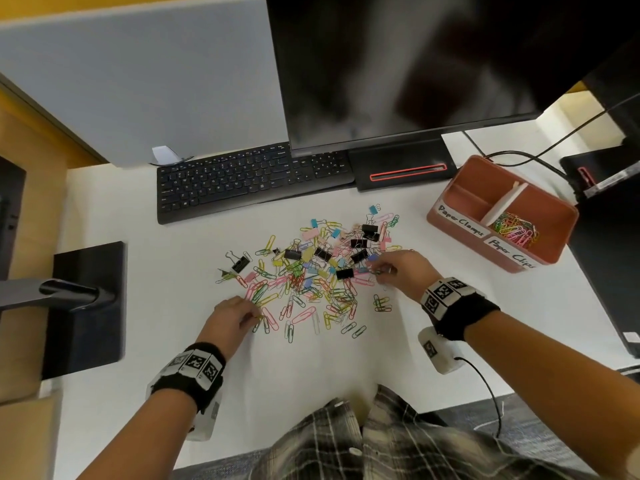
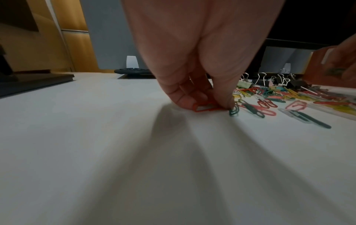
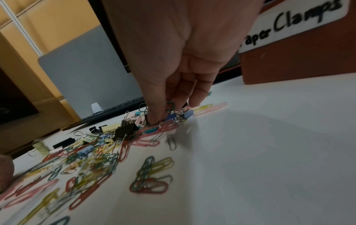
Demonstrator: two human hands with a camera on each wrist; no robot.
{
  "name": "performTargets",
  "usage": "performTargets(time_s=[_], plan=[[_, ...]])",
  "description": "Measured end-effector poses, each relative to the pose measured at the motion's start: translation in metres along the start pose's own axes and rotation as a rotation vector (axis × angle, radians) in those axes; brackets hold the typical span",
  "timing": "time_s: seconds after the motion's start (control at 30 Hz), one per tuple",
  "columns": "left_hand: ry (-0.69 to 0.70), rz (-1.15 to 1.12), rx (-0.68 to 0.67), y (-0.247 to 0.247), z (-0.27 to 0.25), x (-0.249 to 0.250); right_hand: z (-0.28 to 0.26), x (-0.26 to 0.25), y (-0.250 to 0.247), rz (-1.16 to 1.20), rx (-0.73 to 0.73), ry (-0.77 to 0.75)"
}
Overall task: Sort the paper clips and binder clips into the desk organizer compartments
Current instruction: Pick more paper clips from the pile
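Note:
A mixed heap of coloured paper clips and binder clips (image 1: 311,268) lies on the white desk (image 1: 311,368). My left hand (image 1: 230,318) is at the heap's near left edge and pinches an orange-red paper clip (image 2: 205,107) against the desk. My right hand (image 1: 398,271) is at the heap's right side, fingers curled down onto several paper clips (image 3: 163,109), with a blue binder clip (image 3: 187,114) beside them. The terracotta desk organizer (image 1: 453,220) stands at the right. Its right compartment, labelled Paper Clips, holds paper clips (image 1: 517,230). The left compartment is labelled Paper Clamps.
A black keyboard (image 1: 249,178) and a monitor (image 1: 415,64) on its stand (image 1: 401,168) sit behind the heap. A black monitor-arm base (image 1: 86,306) is at the left. A dark device (image 1: 609,244) and cables lie right of the organizer.

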State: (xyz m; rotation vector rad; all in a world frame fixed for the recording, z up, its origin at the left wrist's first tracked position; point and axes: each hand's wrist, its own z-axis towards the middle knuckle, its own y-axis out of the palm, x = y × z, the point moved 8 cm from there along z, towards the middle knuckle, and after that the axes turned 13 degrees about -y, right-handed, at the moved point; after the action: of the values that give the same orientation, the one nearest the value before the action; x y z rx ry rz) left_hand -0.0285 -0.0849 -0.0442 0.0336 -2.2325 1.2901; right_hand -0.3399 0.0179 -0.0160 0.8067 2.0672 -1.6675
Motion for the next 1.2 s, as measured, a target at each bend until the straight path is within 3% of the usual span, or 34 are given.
performTargets(time_s=[0.13, 0.27, 0.4, 0.6, 0.77, 1.0, 1.2], plan=[[-0.053, -0.091, -0.016, -0.002, -0.003, 0.002, -0.022, 0.003, 0.015, -0.069, -0.183, -0.04], [0.01, -0.103, -0.068, -0.001, -0.01, 0.013, -0.043, 0.002, 0.046, -0.101, -0.307, -0.045], [0.033, 0.062, -0.155, 0.012, -0.009, 0.01, -0.033, 0.004, 0.052, -0.036, -0.218, -0.006], [-0.014, 0.026, -0.068, 0.007, 0.003, 0.013, -0.009, -0.005, 0.044, -0.029, -0.132, -0.048], [0.002, 0.009, -0.021, 0.002, 0.007, 0.023, -0.005, -0.01, 0.042, -0.042, -0.152, -0.081], [-0.004, 0.065, -0.028, 0.008, 0.009, 0.023, 0.0, 0.0, 0.034, 0.003, -0.139, 0.061], [-0.035, 0.03, -0.019, 0.011, 0.009, 0.022, 0.004, 0.001, 0.033, -0.01, -0.173, 0.066]])
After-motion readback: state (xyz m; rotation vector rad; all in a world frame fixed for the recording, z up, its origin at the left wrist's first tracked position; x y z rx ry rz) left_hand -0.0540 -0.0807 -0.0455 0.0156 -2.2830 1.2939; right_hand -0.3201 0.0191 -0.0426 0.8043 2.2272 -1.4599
